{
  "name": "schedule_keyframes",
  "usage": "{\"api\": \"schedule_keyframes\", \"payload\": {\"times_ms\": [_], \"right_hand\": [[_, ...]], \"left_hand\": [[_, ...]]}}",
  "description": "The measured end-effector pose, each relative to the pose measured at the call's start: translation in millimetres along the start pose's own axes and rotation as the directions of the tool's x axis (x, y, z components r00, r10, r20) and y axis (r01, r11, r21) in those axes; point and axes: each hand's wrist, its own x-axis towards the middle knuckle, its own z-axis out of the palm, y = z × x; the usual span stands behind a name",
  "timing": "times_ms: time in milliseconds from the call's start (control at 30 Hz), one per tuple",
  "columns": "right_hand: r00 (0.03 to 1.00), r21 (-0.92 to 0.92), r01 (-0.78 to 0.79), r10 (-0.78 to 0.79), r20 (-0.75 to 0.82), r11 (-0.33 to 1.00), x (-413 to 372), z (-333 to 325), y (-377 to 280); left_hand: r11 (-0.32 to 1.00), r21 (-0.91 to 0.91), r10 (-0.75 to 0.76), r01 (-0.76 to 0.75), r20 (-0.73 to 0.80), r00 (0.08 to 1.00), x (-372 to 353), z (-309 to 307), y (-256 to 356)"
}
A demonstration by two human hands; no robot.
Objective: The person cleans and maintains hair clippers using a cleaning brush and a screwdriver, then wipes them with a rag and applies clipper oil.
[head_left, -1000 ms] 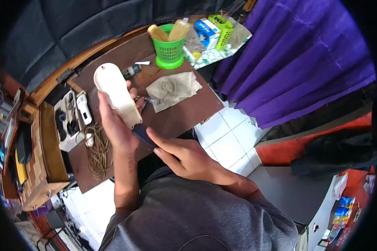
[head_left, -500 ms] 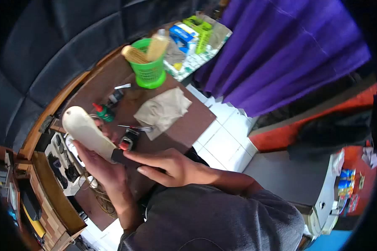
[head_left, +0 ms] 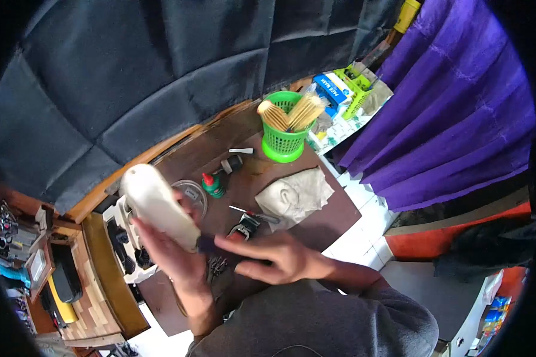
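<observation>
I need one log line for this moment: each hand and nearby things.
left hand: holds cream clipper | right hand: at its dark tip | nearby: cloth, green basket

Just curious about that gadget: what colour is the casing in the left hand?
Cream white; the casing shows best in the head view.

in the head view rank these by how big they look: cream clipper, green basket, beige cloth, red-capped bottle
1. cream clipper and beige cloth: look alike, and the clipper is held nearer the camera, so unranked
2. green basket
3. red-capped bottle

The clipper [head_left: 158,208] has a blurred dark tip, partly hidden by fingers [head_left: 235,241].
</observation>
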Motion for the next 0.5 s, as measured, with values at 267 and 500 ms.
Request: {"api": "schedule_keyframes", "payload": {"times_ms": [267,500], "right_hand": [[0.953,-0.031,0.080,-0.086,-0.291,0.996,29,-24,-16],[0.939,0.206,-0.104,0.165,-0.301,0.973,10,-21,-12]], "left_hand": [[0.951,-0.122,-0.246,0.285,0.262,0.933,-35,25,-6],[0.963,0.052,-0.267,0.265,0.039,0.963,-43,29,11]]}}
